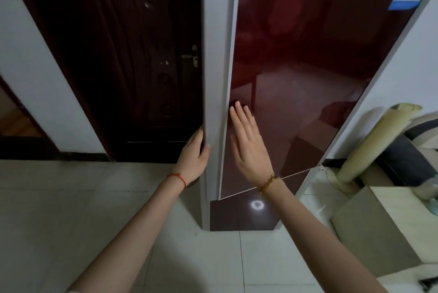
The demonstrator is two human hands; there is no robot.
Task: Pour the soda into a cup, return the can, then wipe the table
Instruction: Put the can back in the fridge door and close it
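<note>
A tall fridge with a glossy dark red door (308, 55) stands in front of me, its grey side panel (215, 55) facing left. My left hand (193, 161) curls around the left edge of that side panel at about waist height. My right hand (248, 145) is flat and open, fingers together, with the palm against the red door near its left edge. The door looks very slightly ajar along its left seam. No soda can, cup or cloth is in view.
A dark wooden door (132, 55) with a metal handle (192, 56) is left of the fridge. A rolled pale mat (369, 143) and a beige box (379, 226) stand at the right. The floor is pale tile (71, 209).
</note>
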